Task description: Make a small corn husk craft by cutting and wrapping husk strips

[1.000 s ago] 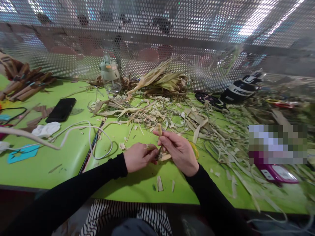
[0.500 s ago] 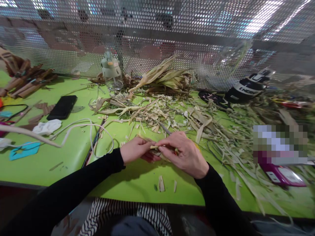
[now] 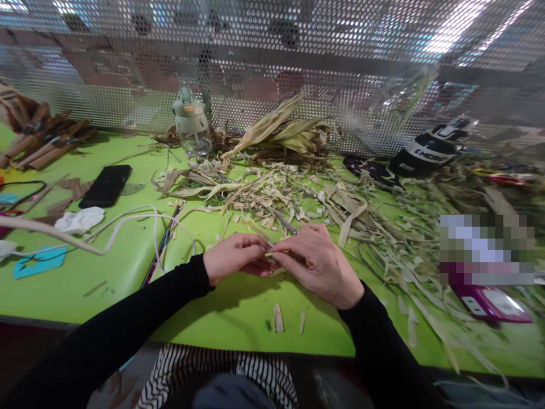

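Both my hands meet over the green table (image 3: 238, 309) near its front edge. My left hand (image 3: 236, 255) is closed, pinching the left end of a narrow strip of dried corn husk (image 3: 273, 255). My right hand (image 3: 324, 262) is closed over the strip's right part, fingertips touching those of the left. A thin metal blade tip (image 3: 284, 221), like scissors, sticks out from under my right hand. Two small husk offcuts (image 3: 278, 318) lie on the table just in front of my hands.
A heap of husk scraps (image 3: 298, 196) and whole husks (image 3: 281, 133) covers the table's middle and right. A bottle (image 3: 191, 122) stands at the back by the perforated metal wall. A black phone (image 3: 106, 186), white cable (image 3: 140, 218) and brown bundles (image 3: 42, 142) lie left; a purple device (image 3: 485, 301) right.
The husk piece stood upright in my right hand a second ago. It now lies flat between both hands, which have closed together and shifted slightly away from me.
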### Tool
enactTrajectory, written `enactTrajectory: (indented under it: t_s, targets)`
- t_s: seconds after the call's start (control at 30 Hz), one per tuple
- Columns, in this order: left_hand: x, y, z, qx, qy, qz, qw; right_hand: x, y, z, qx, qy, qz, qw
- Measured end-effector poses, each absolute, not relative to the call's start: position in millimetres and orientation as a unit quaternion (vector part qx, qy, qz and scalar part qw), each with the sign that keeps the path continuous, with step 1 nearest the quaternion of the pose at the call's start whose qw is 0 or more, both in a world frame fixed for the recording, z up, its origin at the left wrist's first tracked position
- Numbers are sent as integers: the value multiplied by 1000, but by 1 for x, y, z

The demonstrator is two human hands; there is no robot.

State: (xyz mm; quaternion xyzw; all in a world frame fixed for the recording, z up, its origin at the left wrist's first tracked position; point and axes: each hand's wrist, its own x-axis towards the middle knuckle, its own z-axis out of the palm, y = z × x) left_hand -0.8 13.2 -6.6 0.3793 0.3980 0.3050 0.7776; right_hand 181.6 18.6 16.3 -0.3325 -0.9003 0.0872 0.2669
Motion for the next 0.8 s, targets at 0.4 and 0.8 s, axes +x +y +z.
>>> enactTrajectory:
  t_s: [0.4, 0.8]
  targets:
    - [-1, 14, -20, 528, 377, 320, 690, 177, 17, 10, -344, -909, 53, 228]
    - [-7, 17, -26, 667, 364, 268, 592, 182, 16, 9, -337, -910, 60, 233]
